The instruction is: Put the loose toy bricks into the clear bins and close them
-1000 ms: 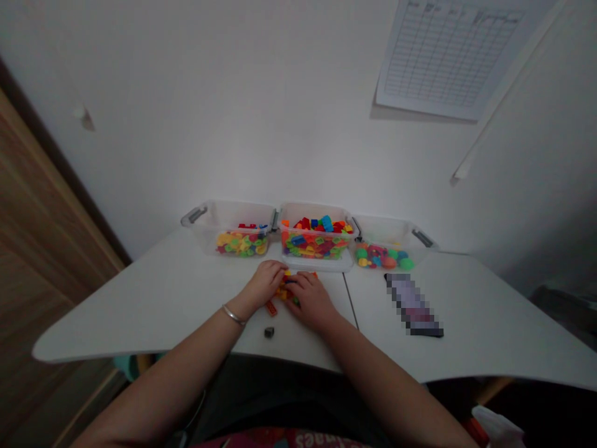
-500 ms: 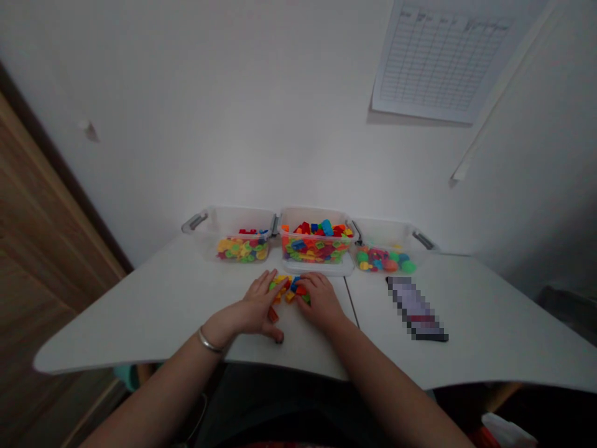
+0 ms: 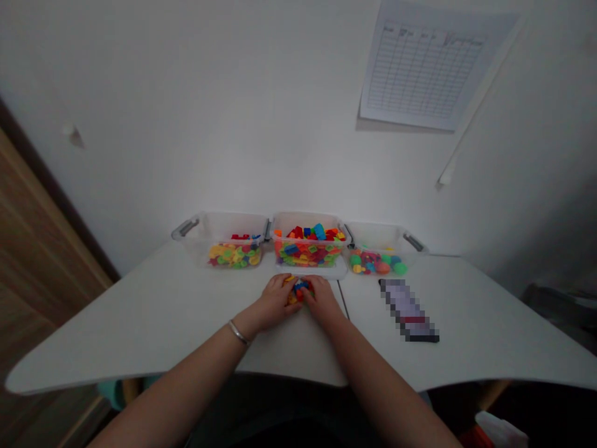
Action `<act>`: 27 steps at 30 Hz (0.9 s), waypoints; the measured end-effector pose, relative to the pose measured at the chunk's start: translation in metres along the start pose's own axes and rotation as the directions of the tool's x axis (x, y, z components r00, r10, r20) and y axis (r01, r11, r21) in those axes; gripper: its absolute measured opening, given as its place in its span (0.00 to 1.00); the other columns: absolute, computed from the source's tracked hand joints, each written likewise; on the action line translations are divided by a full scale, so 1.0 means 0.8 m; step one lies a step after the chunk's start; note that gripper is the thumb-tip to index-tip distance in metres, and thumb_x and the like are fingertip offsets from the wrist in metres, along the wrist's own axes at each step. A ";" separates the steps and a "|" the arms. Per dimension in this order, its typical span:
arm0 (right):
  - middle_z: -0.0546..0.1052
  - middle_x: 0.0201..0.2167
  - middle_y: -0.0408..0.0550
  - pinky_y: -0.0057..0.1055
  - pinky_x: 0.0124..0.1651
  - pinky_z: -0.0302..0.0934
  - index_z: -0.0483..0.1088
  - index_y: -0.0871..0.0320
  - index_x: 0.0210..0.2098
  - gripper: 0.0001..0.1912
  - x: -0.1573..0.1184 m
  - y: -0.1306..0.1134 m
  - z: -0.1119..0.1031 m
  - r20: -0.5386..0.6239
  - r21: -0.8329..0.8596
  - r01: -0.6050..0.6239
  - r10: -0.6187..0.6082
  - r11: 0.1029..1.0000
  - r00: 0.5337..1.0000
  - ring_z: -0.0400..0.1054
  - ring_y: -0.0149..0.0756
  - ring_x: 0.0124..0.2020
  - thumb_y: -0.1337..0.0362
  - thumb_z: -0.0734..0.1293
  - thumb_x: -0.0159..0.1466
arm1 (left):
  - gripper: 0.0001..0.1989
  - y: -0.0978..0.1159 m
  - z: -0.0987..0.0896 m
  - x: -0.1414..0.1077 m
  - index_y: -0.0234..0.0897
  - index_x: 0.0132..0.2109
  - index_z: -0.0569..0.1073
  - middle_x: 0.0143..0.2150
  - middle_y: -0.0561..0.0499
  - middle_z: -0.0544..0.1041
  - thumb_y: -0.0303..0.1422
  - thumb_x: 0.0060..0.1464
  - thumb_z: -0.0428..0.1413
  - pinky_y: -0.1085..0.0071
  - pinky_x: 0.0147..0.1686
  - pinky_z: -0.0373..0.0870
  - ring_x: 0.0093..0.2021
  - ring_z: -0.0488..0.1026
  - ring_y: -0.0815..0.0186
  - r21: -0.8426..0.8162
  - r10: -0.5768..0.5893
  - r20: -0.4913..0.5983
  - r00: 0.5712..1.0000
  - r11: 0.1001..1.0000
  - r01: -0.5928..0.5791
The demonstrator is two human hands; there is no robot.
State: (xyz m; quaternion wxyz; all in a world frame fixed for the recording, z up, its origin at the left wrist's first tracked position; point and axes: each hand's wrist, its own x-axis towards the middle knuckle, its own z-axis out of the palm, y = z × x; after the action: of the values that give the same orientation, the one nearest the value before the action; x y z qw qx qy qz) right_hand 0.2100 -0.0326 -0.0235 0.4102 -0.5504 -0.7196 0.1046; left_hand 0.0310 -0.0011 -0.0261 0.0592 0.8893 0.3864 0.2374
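Observation:
A small cluster of toy building blocks (image 3: pixel 301 288), in blue, red and yellow, is on the table between my two hands. My left hand (image 3: pixel 273 303) curls around the cluster's left side, its thumb pressing in from the near side. From the right, my right hand (image 3: pixel 323 303) wraps its fingers around the same blocks. Both hands are closed around the cluster and hide part of it. Whether the blocks are joined or loose I cannot tell.
Along the wall stand a left clear bin (image 3: pixel 224 227) with mixed pieces, a middle bin (image 3: pixel 308 239) heaped with blocks, and a right bin (image 3: pixel 380 233) with colourful pieces. A lid (image 3: pixel 342 272) lies before the middle bin. A blurred-out phone-like device (image 3: pixel 408 311) lies right.
My left hand has moved right and closed in from a spread pose. A red block near its thumb no longer shows on the table. The hands are nearer each other around the blocks.

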 end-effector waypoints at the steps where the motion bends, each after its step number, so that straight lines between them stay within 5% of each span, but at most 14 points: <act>1: 0.76 0.47 0.54 0.43 0.57 0.61 0.72 0.59 0.47 0.13 0.001 0.002 0.000 -0.025 0.018 -0.010 0.010 1.000 1.000 0.67 0.42 0.50 0.66 0.62 0.64 | 0.31 0.002 -0.002 0.003 0.37 0.62 0.65 0.59 0.37 0.67 0.42 0.53 0.60 0.50 0.61 0.61 0.61 0.63 0.50 -0.005 0.002 -0.020 1.000 1.000 -0.002; 6: 0.77 0.45 0.54 0.43 0.56 0.61 0.73 0.59 0.45 0.15 0.003 0.015 -0.003 -0.129 0.093 -0.087 0.099 0.992 0.987 0.68 0.43 0.49 0.65 0.59 0.64 | 0.27 0.001 -0.026 -0.008 0.33 0.60 0.69 0.59 0.34 0.67 0.43 0.57 0.57 0.52 0.61 0.61 0.60 0.63 0.49 0.056 -0.014 -0.050 0.999 0.998 0.017; 9: 0.77 0.45 0.55 0.43 0.56 0.62 0.74 0.61 0.45 0.17 0.001 0.020 -0.009 -0.167 0.076 -0.172 0.183 0.982 0.969 0.69 0.44 0.49 0.68 0.58 0.63 | 0.39 -0.009 -0.036 -0.031 0.40 0.65 0.62 0.69 0.35 0.55 0.48 0.50 0.62 0.46 0.64 0.54 0.68 0.53 0.44 0.102 0.033 0.040 0.999 0.994 -0.037; 13: 0.78 0.44 0.56 0.42 0.54 0.62 0.75 0.62 0.45 0.18 -0.001 0.020 -0.013 -0.179 0.031 -0.227 0.229 0.973 0.957 0.70 0.45 0.47 0.70 0.57 0.61 | 0.52 -0.018 -0.039 -0.050 0.39 0.70 0.49 0.71 0.31 0.49 0.52 0.45 0.64 0.41 0.64 0.51 0.70 0.48 0.40 0.166 -0.049 0.137 0.989 0.986 0.026; 18: 0.79 0.40 0.54 0.43 0.51 0.65 0.77 0.58 0.39 0.14 0.001 0.023 -0.011 -0.127 -0.021 -0.177 0.173 0.984 0.977 0.71 0.44 0.43 0.69 0.60 0.62 | 0.47 -0.016 -0.030 -0.030 0.38 0.70 0.51 0.70 0.31 0.53 0.51 0.50 0.61 0.40 0.64 0.49 0.70 0.50 0.42 0.173 -0.016 0.100 0.995 0.985 -0.001; 27: 0.81 0.43 0.49 0.41 0.55 0.66 0.78 0.56 0.41 0.24 0.002 0.036 -0.020 -0.053 0.018 -0.111 0.112 0.994 0.992 0.74 0.40 0.47 0.78 0.58 0.54 | 0.34 -0.018 -0.010 0.002 0.38 0.66 0.60 0.67 0.34 0.59 0.46 0.57 0.57 0.45 0.64 0.55 0.67 0.56 0.47 0.075 0.074 0.006 0.997 0.994 -0.075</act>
State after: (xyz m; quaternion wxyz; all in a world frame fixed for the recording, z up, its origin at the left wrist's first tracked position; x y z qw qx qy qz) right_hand 0.2413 -0.0255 -0.0302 0.4269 -0.5894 -0.6756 0.1178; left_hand 0.0187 0.0092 -0.0227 0.0176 0.9051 0.3615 0.2232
